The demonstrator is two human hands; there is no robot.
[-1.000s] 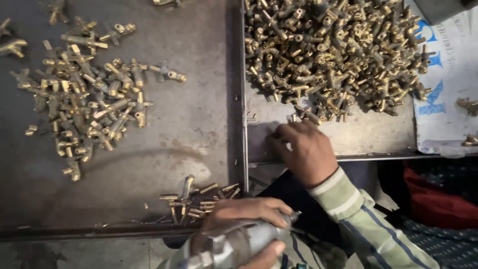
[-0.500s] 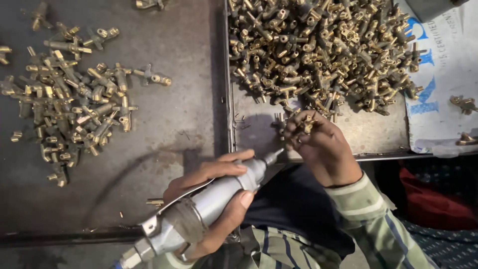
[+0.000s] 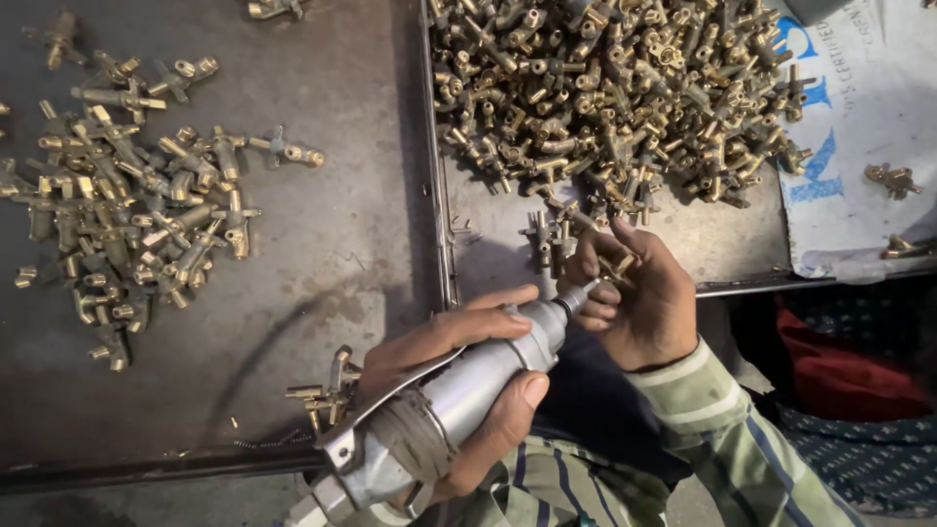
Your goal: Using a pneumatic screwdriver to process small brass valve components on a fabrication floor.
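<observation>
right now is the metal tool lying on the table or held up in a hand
Held up. The left hand wraps the silver tool, its tip against the small brass fitting in the right hand.

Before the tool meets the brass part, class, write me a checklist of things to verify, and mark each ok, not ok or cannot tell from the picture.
1. Left hand wraps the silver power tool firmly: ok.
2. Right hand pinches one small brass fitting: ok.
3. Tool tip points at the fitting and lies close to it: ok.
4. Tip actually seated in the fitting: cannot tell, fingers hide the joint.
5. Right fingers kept away from the tip: not ok, they curl right beside it.
6. Big heap of brass fittings within reach on the tray: ok.
</observation>
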